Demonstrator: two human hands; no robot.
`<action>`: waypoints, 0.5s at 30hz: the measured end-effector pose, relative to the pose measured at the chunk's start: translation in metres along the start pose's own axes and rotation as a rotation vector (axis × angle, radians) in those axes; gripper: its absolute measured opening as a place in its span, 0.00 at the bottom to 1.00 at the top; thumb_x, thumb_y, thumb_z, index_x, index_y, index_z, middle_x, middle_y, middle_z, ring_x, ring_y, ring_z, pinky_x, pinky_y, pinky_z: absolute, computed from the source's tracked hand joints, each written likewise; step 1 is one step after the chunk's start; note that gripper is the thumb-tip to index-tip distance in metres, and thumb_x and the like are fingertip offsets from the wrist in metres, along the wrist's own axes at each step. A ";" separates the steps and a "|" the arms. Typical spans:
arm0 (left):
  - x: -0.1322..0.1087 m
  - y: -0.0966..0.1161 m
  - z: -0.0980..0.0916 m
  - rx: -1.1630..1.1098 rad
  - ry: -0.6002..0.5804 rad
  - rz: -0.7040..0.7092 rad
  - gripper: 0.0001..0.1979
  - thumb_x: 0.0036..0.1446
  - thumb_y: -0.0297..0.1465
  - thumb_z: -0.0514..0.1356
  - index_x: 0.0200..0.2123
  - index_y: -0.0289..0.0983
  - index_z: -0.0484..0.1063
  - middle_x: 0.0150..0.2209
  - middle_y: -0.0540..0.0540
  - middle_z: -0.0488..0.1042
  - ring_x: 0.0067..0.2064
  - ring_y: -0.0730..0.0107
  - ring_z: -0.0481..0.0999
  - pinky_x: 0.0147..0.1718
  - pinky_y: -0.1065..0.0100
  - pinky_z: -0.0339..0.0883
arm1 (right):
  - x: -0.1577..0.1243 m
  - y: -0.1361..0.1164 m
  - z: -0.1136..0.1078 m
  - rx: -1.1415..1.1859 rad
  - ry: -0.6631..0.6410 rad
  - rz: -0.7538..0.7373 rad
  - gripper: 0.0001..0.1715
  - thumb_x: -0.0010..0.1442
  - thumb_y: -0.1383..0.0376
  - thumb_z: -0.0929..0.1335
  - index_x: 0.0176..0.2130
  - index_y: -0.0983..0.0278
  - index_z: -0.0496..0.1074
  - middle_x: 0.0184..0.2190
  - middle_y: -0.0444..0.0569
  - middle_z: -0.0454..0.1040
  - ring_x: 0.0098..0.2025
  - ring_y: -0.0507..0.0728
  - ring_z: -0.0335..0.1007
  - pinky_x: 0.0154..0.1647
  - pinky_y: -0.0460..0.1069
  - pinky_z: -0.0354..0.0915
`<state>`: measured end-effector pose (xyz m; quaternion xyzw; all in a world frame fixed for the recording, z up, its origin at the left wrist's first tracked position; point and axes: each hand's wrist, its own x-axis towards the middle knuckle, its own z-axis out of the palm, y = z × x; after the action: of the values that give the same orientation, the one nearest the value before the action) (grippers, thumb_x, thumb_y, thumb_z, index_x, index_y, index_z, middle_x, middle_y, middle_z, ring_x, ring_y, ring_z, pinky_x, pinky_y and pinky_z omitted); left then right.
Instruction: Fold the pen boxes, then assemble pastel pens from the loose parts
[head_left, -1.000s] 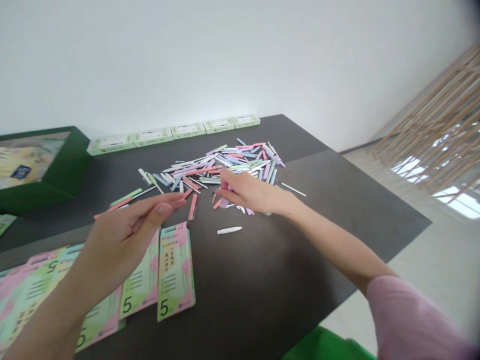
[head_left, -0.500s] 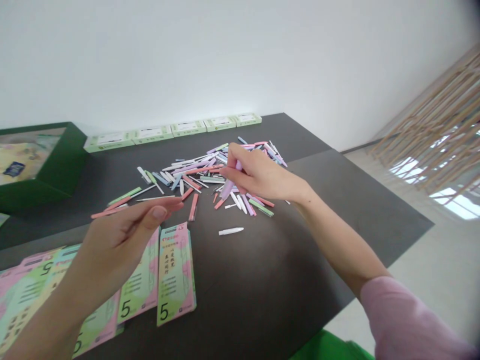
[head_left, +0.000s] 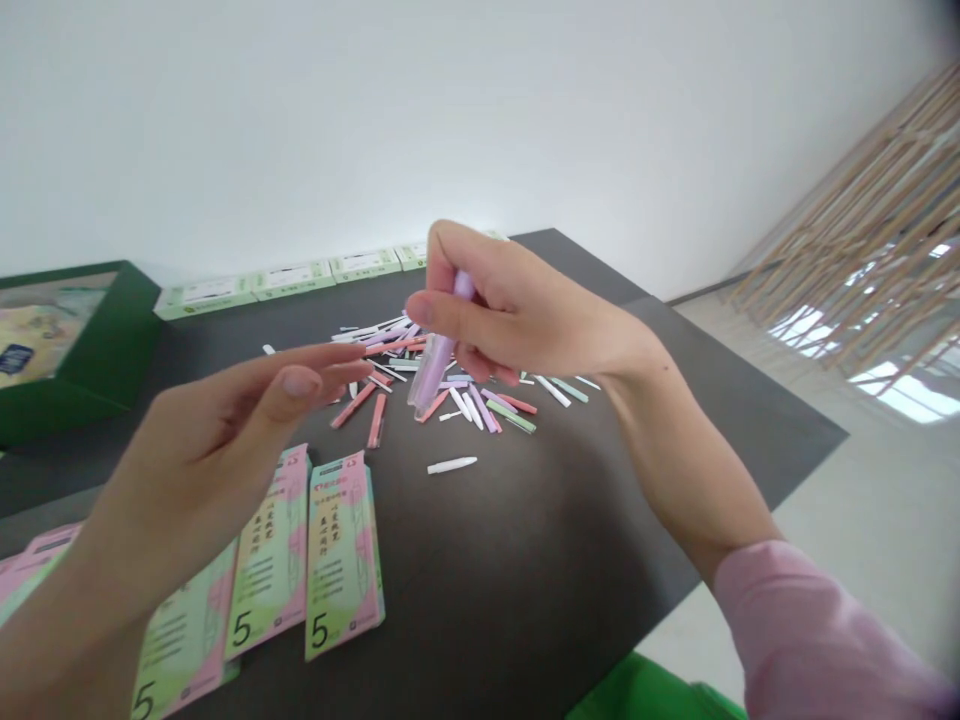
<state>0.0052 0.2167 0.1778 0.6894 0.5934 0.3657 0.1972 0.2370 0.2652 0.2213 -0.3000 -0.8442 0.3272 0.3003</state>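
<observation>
Between the thumb and fingers of my right hand [head_left: 502, 310] is a purple pen barrel [head_left: 435, 370], tilted, its clear clip end pointing down. My left hand [head_left: 225, 430] is held in the air with fingers stretched out and nothing in it. Behind and below both hands lies a pile of pen parts [head_left: 390, 340] in purple, white, pink and green. A white pointed pen piece [head_left: 452, 465] lies alone on the dark table. Under and beside my left hand are several pink-green pen boxes [head_left: 345, 550] marked 5, partly covered by the hand and forearm.
A dark green box [head_left: 97, 350] with plastic-wrapped contents stands at the left. Along the white wall runs a row of flat pale green boxes [head_left: 289, 282]. The dark table [head_left: 750, 400] ends at the right, with pale floor beyond.
My right hand has lifted the purple pen barrel from the pile, up and toward me. My left hand has risen slightly with its fingers still extended.
</observation>
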 end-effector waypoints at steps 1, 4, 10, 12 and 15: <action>0.002 0.004 0.001 0.003 -0.004 0.011 0.27 0.56 0.56 0.51 0.45 0.47 0.78 0.40 0.52 0.82 0.42 0.61 0.80 0.49 0.57 0.72 | 0.000 -0.007 -0.005 -0.031 -0.008 -0.003 0.13 0.68 0.62 0.62 0.32 0.60 0.54 0.16 0.34 0.64 0.16 0.45 0.58 0.18 0.42 0.52; 0.004 0.008 0.000 0.028 0.011 -0.009 0.26 0.56 0.57 0.52 0.45 0.47 0.78 0.41 0.52 0.82 0.44 0.59 0.80 0.53 0.54 0.69 | 0.000 -0.019 -0.013 -0.112 0.126 -0.086 0.13 0.69 0.62 0.60 0.31 0.59 0.53 0.16 0.33 0.61 0.17 0.45 0.58 0.19 0.43 0.51; -0.005 -0.019 -0.008 -0.063 0.057 -0.121 0.23 0.55 0.54 0.57 0.46 0.47 0.77 0.43 0.52 0.82 0.46 0.59 0.81 0.50 0.57 0.73 | 0.009 0.030 0.030 -0.437 -0.215 0.068 0.15 0.65 0.68 0.64 0.30 0.60 0.53 0.20 0.38 0.61 0.21 0.49 0.53 0.24 0.48 0.51; -0.009 -0.025 -0.010 -0.073 0.062 -0.151 0.22 0.55 0.53 0.58 0.45 0.47 0.77 0.45 0.52 0.82 0.46 0.59 0.81 0.52 0.56 0.73 | 0.010 0.048 0.044 -0.478 -0.185 0.070 0.10 0.68 0.66 0.61 0.33 0.61 0.56 0.23 0.41 0.63 0.23 0.50 0.54 0.27 0.48 0.51; -0.011 -0.027 -0.012 -0.054 0.037 -0.170 0.25 0.55 0.55 0.56 0.45 0.46 0.77 0.44 0.50 0.82 0.46 0.60 0.81 0.55 0.55 0.70 | 0.007 0.062 0.055 -0.457 -0.184 0.073 0.07 0.69 0.65 0.59 0.37 0.63 0.57 0.25 0.42 0.64 0.25 0.51 0.56 0.29 0.48 0.50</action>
<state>-0.0220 0.2104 0.1638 0.6240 0.6434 0.3761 0.2351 0.2129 0.2874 0.1444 -0.3593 -0.9087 0.1645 0.1347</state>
